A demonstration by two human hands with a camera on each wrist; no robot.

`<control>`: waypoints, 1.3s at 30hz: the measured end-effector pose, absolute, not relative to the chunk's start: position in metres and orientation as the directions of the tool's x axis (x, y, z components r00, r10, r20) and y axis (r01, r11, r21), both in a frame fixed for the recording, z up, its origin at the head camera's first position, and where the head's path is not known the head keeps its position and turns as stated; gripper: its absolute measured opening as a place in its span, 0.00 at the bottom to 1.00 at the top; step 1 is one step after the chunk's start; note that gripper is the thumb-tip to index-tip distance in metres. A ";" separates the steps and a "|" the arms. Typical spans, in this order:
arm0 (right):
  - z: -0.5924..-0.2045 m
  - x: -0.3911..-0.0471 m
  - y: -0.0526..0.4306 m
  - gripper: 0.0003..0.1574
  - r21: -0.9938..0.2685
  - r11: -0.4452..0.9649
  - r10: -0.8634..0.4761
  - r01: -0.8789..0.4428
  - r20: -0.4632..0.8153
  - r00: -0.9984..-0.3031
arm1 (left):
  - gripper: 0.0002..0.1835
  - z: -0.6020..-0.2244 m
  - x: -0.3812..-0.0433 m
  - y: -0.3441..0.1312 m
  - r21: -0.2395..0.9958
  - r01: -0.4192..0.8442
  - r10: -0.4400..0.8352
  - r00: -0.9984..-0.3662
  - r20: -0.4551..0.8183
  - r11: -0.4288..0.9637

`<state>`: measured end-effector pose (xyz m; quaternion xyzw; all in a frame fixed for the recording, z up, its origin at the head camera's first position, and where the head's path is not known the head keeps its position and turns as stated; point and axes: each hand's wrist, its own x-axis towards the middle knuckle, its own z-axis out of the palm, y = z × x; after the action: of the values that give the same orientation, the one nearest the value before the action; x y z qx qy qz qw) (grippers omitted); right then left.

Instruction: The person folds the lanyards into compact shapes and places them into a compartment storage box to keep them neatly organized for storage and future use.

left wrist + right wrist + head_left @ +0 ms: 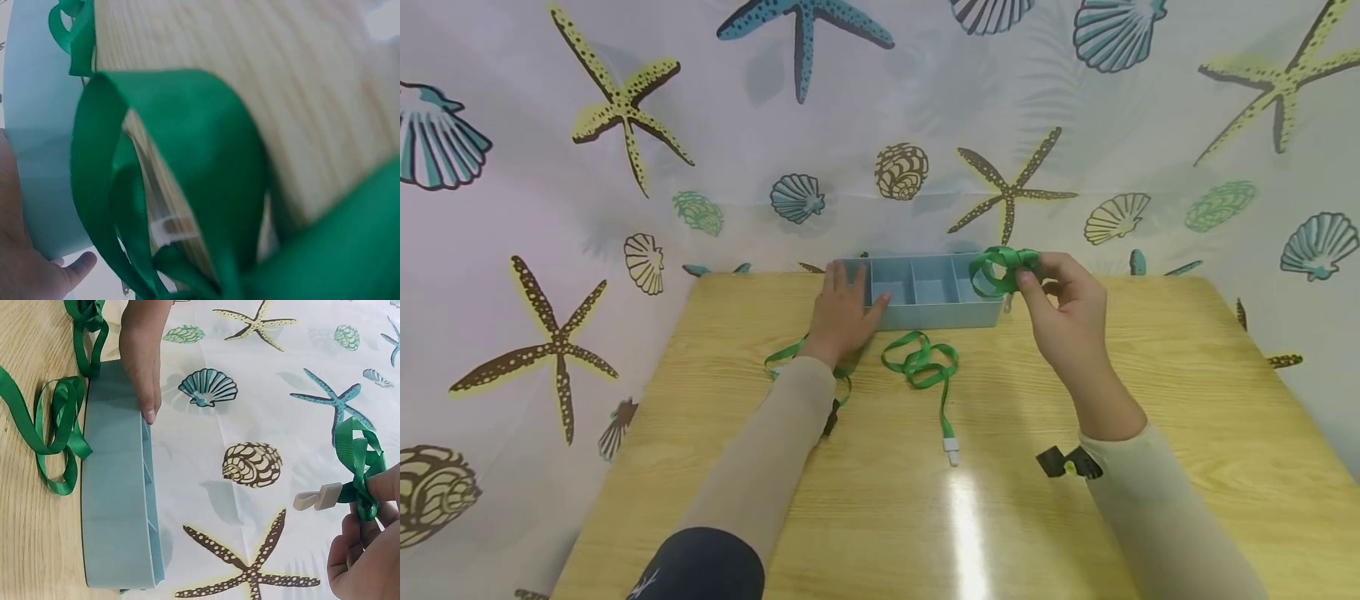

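A pale blue box [936, 317] with a row of compartments stands at the table's back edge. My left hand [841, 321] rests on its left end, fingers straight over the leftmost compartment and thumb spread along the front wall. Above the box's right end, my right hand [1070, 321] pinches a coiled green lanyard [1028, 260] between thumb and fingers. Its white plastic clip [328, 495] sticks out in the right wrist view. A second green lanyard [945, 408] lies loosely looped in front of the box. Another green lanyard [187, 119] lies below my left wrist, partly hidden by the arm in the head view.
The wooden table [1000, 517] carries all these things. Behind it hangs a white cloth [850, 108] printed with shells and starfish, close against the box's rear. The middle lanyard's white clip [951, 446] points toward the table's front.
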<state>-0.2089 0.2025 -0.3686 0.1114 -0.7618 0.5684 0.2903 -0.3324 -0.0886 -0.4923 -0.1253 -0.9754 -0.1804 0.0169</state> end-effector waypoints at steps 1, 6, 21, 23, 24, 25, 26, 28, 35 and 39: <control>-0.370 -0.216 0.202 0.09 -0.828 0.313 0.172 -0.465 0.531 -0.830 | 0.46 -0.492 -0.332 -0.090 0.345 0.246 0.233 -0.969 0.081 0.906; -0.379 -0.242 0.200 0.06 -0.947 0.059 0.237 -0.315 0.320 -0.917 | 0.46 -0.495 -0.333 -0.094 0.341 0.256 0.238 -0.967 0.095 0.904; -0.418 -0.291 0.197 0.18 -0.992 -0.022 0.379 -0.123 0.105 -0.919 | 0.42 -0.492 -0.334 -0.092 0.318 0.218 0.211 -0.976 0.057 0.923; -0.424 -0.294 0.197 0.18 -0.995 0.005 0.386 -0.096 0.090 -0.918 | 0.41 -0.492 -0.334 -0.090 0.326 0.223 0.215 -0.975 0.061 0.919; -0.427 -0.296 0.197 0.19 -0.997 0.024 0.386 -0.074 0.078 -0.919 | 0.41 -0.492 -0.333 -0.089 0.326 0.226 0.218 -0.974 0.064 0.918; -0.430 -0.297 0.197 0.19 -0.997 0.053 0.384 -0.054 0.070 -0.921 | 0.41 -0.492 -0.333 -0.088 0.326 0.229 0.219 -0.973 0.068 0.917; -0.433 -0.298 0.197 0.20 -0.996 0.083 0.384 -0.038 0.067 -0.921 | 0.41 -0.491 -0.332 -0.087 0.323 0.231 0.220 -0.973 0.071 0.918; -0.438 -0.300 0.196 0.21 -0.989 0.150 0.395 -0.009 0.069 -0.916 | 0.41 -0.491 -0.331 -0.087 0.319 0.231 0.219 -0.973 0.074 0.919; -0.449 -0.304 0.196 0.20 -0.900 0.434 0.439 0.042 0.171 -0.882 | 0.41 -0.490 -0.331 -0.085 0.314 0.225 0.209 -0.974 0.083 0.923; -0.454 -0.305 0.194 0.21 -0.827 0.559 0.429 0.050 0.238 -0.871 | 0.41 -0.492 -0.334 -0.086 0.303 0.215 0.203 -0.977 0.073 0.928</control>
<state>-0.3051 0.1944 -0.4542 -0.1398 -0.8572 0.4481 0.2117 -0.3338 -0.0863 -0.4923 -0.1065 -0.9817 -0.1565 0.0203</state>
